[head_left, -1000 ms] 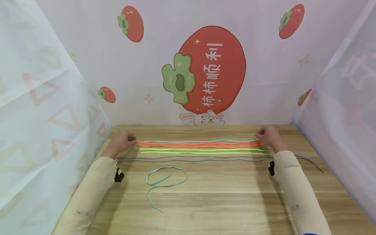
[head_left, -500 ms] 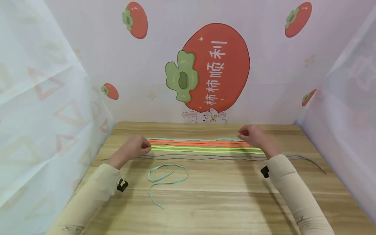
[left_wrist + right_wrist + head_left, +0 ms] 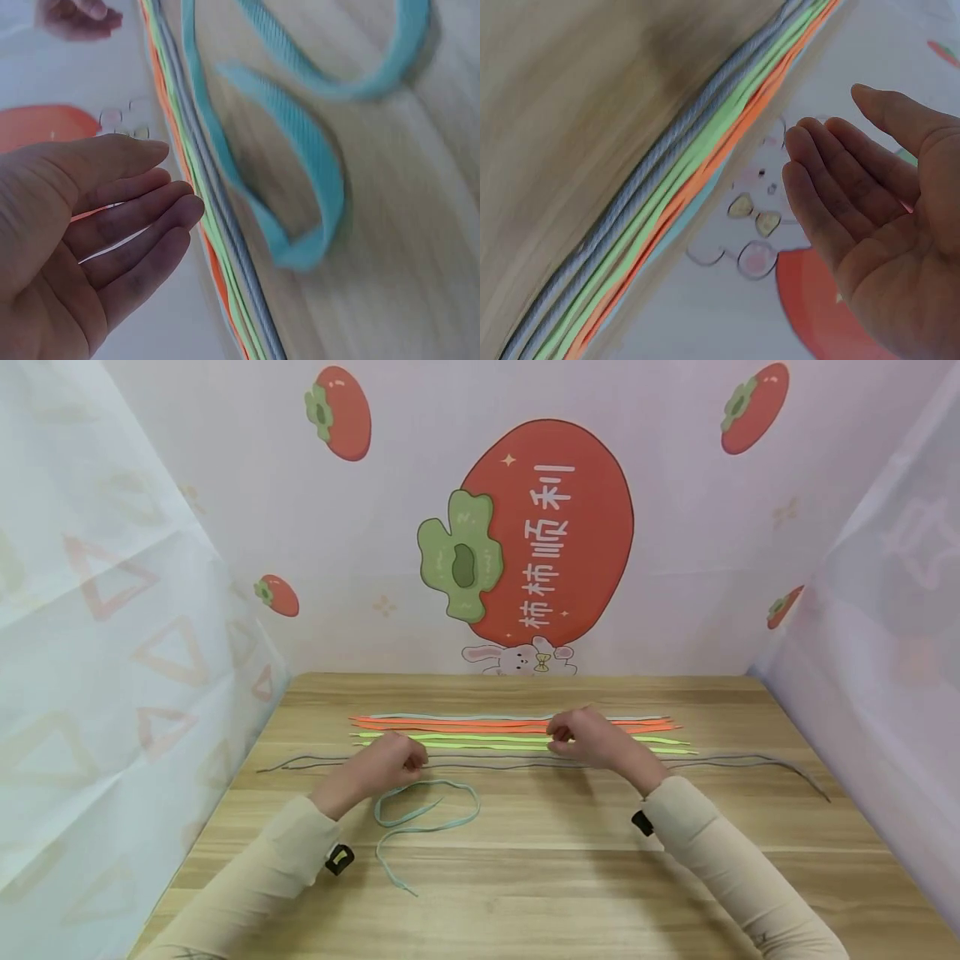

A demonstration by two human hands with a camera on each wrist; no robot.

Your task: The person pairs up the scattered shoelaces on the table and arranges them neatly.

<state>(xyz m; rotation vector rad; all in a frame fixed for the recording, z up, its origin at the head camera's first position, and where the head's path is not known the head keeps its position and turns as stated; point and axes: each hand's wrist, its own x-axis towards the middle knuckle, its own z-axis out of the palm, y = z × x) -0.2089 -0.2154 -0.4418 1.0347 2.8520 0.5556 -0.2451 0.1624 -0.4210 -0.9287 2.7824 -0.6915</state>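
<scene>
My left hand (image 3: 381,767) hovers over the grey laces, just behind a loose light blue lace (image 3: 334,176) that lies in a loop. Its fingers are loosely bent with nothing between them. Above the lime green laces is my right hand (image 3: 592,739), relaxed and holding nothing; the right wrist view shows its fingers apart from the thumb. Across the table run straight laces side by side: two grey ones (image 3: 654,154) nearest me, then two lime green ones (image 3: 705,146), the orange laces (image 3: 720,154), and a light blue one at the back.
The wood-grain table (image 3: 525,893) meets a pale backdrop (image 3: 675,627) with printed persimmons at its far edge. White sheets (image 3: 112,610) stand along the left and right sides. A small black device (image 3: 340,859) shows at the left wrist.
Both hands have moved inward from the ends of the lace row and nearer to me. The right hand has left the orange laces' right end. The laces look unmoved.
</scene>
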